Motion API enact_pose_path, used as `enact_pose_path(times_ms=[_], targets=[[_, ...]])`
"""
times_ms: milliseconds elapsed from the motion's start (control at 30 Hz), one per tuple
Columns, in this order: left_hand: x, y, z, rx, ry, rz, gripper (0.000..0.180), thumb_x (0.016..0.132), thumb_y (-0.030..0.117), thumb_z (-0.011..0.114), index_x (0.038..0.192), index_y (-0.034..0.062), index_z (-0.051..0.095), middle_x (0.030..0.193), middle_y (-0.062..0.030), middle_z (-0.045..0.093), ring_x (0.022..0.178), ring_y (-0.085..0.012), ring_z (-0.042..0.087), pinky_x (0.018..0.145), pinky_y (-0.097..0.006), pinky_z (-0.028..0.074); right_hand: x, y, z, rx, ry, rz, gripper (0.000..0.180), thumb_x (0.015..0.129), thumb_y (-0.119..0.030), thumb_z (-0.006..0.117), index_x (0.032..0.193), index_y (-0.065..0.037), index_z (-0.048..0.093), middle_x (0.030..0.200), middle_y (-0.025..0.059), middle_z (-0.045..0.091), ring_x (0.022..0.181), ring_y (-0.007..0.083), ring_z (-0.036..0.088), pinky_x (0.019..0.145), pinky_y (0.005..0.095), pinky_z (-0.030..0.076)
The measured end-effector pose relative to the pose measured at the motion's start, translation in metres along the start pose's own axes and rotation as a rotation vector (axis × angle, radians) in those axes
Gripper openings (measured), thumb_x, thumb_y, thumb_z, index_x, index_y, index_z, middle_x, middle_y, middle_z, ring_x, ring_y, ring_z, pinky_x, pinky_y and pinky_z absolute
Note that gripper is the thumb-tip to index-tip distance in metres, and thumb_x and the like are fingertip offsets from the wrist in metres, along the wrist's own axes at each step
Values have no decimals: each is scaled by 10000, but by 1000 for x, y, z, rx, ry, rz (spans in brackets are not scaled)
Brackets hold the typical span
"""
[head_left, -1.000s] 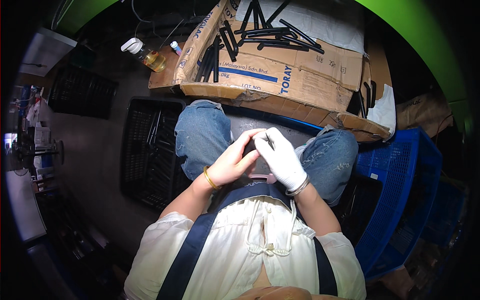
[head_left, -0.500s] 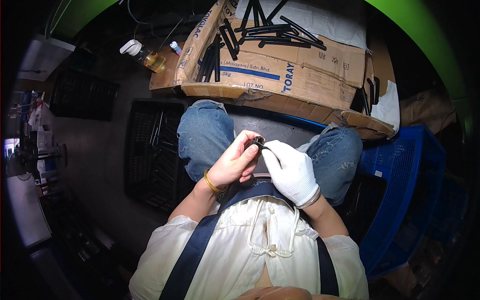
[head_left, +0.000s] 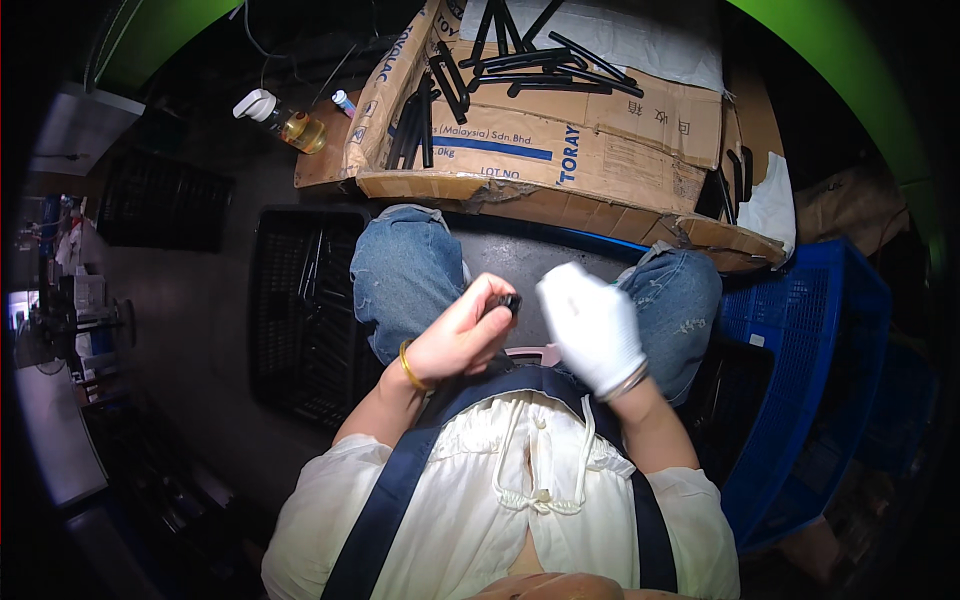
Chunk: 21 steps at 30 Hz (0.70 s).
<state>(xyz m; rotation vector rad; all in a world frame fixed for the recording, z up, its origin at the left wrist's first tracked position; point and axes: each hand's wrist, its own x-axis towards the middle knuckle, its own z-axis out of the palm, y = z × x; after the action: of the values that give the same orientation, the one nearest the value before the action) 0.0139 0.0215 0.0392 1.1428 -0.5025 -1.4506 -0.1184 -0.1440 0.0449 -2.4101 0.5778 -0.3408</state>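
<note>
The bare left hand (head_left: 455,335) is in front of the apron, its fingers closed round a small, dark black plastic piece (head_left: 509,302), whose end shows between thumb and bent forefinger; the rest is hidden in the grip. Just to the right, and apart from it, is the right hand (head_left: 592,325) in a white knitted glove; its fingers are blurred and bunched together, and I cannot tell whether they hold anything. A yellow metal bangle (head_left: 410,365) circles the left wrist, a silvery one (head_left: 625,383) the right. Beyond the two blue denim knees (head_left: 400,275) lies a shallow brown cardboard box (head_left: 620,210), with slim black tubes (head_left: 555,80) scattered over its far part and more leaning in its left corner. To its far left is a clear bottle of yellow liquid with a white top (head_left: 300,130). A black plastic crate (head_left: 275,300) holding dark pieces sits on the floor at left; blue plastic crates (head_left: 800,400) are at right.
</note>
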Motion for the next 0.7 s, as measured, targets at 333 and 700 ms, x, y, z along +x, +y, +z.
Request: enact_pose_path(times_ms=[333,700], targets=[[16,23,9,426,317,385,299,1040,238,476,1223,13,407,782,2,485,635,-54,441,603,-206,412,7,-47,-5,729,112,187,259,851,-70,722,1091,-14,641,831,92,665,733,104,624,666,255,501],[14,-10,0,8,71,296,434,1009,355,475,1230,-10,556,945,-23,577,872,-106,533,820,-258,440,9,-35,-10,662,-47,-2,156,926,-109,637,1046,-9,638,866,152,660,739,257,684,657,334,528]])
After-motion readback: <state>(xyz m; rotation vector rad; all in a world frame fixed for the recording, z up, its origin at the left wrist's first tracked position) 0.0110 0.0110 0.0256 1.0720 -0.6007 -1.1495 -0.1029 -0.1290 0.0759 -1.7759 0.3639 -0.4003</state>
